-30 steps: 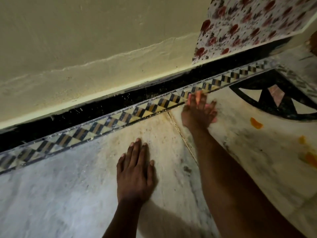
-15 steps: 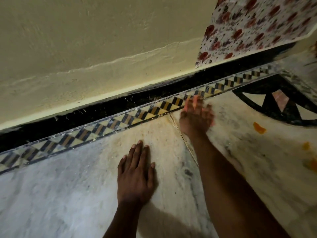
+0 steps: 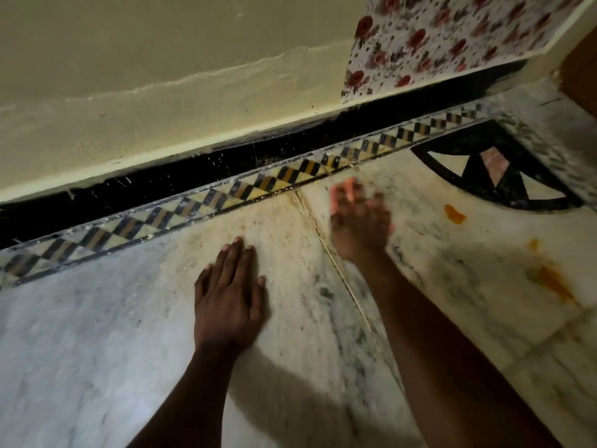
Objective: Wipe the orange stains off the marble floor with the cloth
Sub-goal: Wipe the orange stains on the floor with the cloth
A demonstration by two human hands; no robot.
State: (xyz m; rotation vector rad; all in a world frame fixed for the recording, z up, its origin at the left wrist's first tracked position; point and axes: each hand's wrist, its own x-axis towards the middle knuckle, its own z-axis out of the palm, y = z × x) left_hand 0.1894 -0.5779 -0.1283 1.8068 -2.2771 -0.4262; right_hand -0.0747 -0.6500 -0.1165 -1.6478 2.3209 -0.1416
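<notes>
My left hand [image 3: 227, 300] lies flat on the white marble floor [image 3: 97, 350], fingers straight, holding nothing. My right hand [image 3: 358, 221] is on the floor just short of the patterned border [image 3: 206, 202], right of a tile joint. It is motion-blurred, with its fingers spread. Pinkish patches show at its fingertips, and I cannot tell if a cloth lies under it. Orange stains sit to its right: a small blob [image 3: 455, 214], a faint spot [image 3: 533, 244] and a longer smear [image 3: 554, 282]. A faint yellowish haze tints the marble between my hands.
A cream wall [image 3: 161, 76] with a black skirting strip [image 3: 161, 179] runs along the far side. A floral-patterned panel [image 3: 452, 37] hangs at the upper right. A black inlaid floor motif [image 3: 494, 176] lies at the right, past the stains.
My right hand has drawn back a little from the patterned border, rubbing over the same patch. My left hand has stayed flat in place. The view has shifted slightly.
</notes>
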